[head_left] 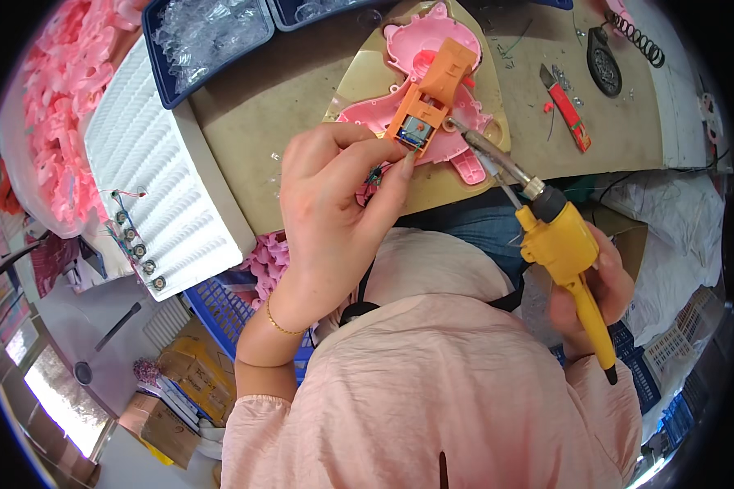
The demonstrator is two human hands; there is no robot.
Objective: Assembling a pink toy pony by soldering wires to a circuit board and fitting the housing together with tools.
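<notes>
Far left, a blue bin (218, 70) holds clear pieces (208, 37); your left hand (330, 183) pinches an orange housing (429, 98), right hand (611, 273) grips a soldering gun (561, 246).

A red knife (570, 114) lies on the table (236, 130), well right of a blue bin (220, 69) of clear pieces (208, 33).

The single fisheye view looks steeply down from the wearer's head, close above the left hand (330, 191) and right hand (599, 281), with the shirt (440, 375) near and the surface (249, 134) farther off.
</notes>
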